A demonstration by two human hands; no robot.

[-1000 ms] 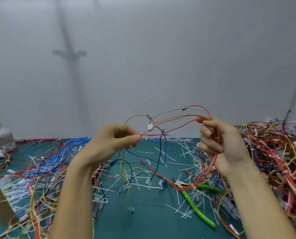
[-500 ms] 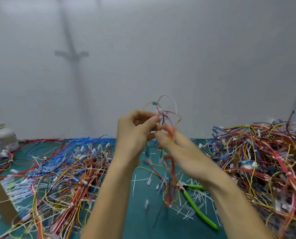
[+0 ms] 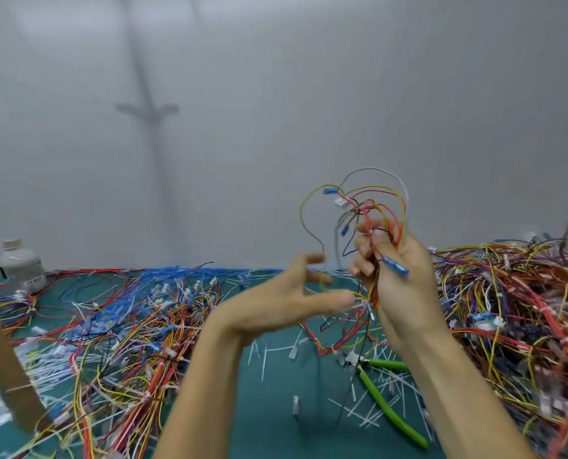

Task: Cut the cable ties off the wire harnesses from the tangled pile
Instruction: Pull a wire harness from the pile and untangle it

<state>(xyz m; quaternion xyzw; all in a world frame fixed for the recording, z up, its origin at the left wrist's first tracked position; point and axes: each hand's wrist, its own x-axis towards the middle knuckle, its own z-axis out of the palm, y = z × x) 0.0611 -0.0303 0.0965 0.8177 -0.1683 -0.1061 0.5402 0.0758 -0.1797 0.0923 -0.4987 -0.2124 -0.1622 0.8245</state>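
Surface: teal-green mat point(image 3: 269, 409) covering the table, littered with wires.
Cutters: green-handled side cutters point(image 3: 388, 405) lying on the mat below the right forearm, with no hand on them.
Scraps: short white cut cable-tie pieces point(image 3: 368, 415) scattered around the cutters.
Left hand point(image 3: 285, 303): raised over the mat, palm turned up, fingers spread and loosely bent, holding nothing. It is blurred, so whether a fingertip touches the hanging yellow wire is unclear.
Right hand point(image 3: 398, 279): raised just beside the left, fingers curled tight around a bundle.
Harness: thin red, yellow, white and black wire harness point(image 3: 368, 207) gripped in the right hand. Its loops rise above the fist and its tails hang to the mat.
Right pile: tall tangled pile of multicoloured harnesses point(image 3: 514, 309) beside the right arm.
Left spread: flatter layer of loose red, yellow and blue wires point(image 3: 136, 342).
Cardboard: brown cardboard piece point(image 3: 1, 352) at the left edge.
Bottle: white plastic bottle point(image 3: 19, 263), far left by the wall.
Background: plain grey wall point(image 3: 276, 94).
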